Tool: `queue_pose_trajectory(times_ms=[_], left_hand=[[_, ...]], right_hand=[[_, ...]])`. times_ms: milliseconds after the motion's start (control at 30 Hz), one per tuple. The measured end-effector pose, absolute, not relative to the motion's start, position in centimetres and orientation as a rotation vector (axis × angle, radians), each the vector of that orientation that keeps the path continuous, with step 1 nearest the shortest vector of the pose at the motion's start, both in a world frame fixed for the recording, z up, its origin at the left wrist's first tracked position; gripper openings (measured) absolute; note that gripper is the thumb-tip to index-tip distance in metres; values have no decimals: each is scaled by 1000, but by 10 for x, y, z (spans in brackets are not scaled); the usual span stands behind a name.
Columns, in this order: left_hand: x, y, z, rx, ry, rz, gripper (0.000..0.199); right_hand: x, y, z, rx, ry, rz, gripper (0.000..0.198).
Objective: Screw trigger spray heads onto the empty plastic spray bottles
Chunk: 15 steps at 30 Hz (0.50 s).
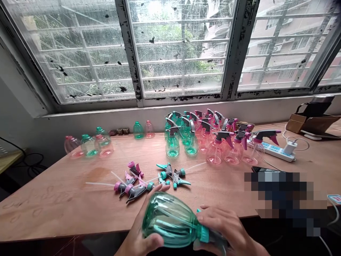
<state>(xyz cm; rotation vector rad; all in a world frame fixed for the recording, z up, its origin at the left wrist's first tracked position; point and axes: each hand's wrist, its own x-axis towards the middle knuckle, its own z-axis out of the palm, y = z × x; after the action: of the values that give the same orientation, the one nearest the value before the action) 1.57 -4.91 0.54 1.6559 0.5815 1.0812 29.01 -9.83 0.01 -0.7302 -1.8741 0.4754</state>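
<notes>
A green spray bottle [170, 220] lies tilted on its side between my hands at the table's front edge. Its base rests in my left hand [145, 227], whose fingers and thumb wrap round the body. At the neck, my right hand [223, 227] grips the grey trigger head near its turquoise collar [204, 234]. Just beyond the bottle lie loose pink-and-grey spray heads [131, 185] and turquoise-and-grey spray heads [173, 175], some with thin clear tubes.
Assembled green spray bottles [172, 145] and pink spray bottles [214, 153] crowd the back centre. Several bottles without heads, such as a green one [89, 145], stand at the left. A power strip [277, 151] and a brown case [303, 122] are at the right, below the windows.
</notes>
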Motion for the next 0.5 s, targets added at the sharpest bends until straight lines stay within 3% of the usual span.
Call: queue_pose_trajectory(times_ms=[100,167,267,400,433,500], left_hand=[[23,-64,14,1653,631,1120,81],[24,-71,15,1716,617,1230,80],[19,-74,18,1881,576,1363,88],[12,-64,41,2100,683,1129,125],[15,-58,48,2165,744,1034,127],[27,-41,58,2290,816,903,110]], right_hand=[[285,-101,-1,-865,-1720,593,41],[282,-103,-2,-937,-1595,773,34],[288,-104,10,-949,-1538,922,39],[318,-87,68,-1055,-1742,677,38],[327,-77,89,-1083,-1823,581,37],[343,-51,131,-1149,-1974,331,40]])
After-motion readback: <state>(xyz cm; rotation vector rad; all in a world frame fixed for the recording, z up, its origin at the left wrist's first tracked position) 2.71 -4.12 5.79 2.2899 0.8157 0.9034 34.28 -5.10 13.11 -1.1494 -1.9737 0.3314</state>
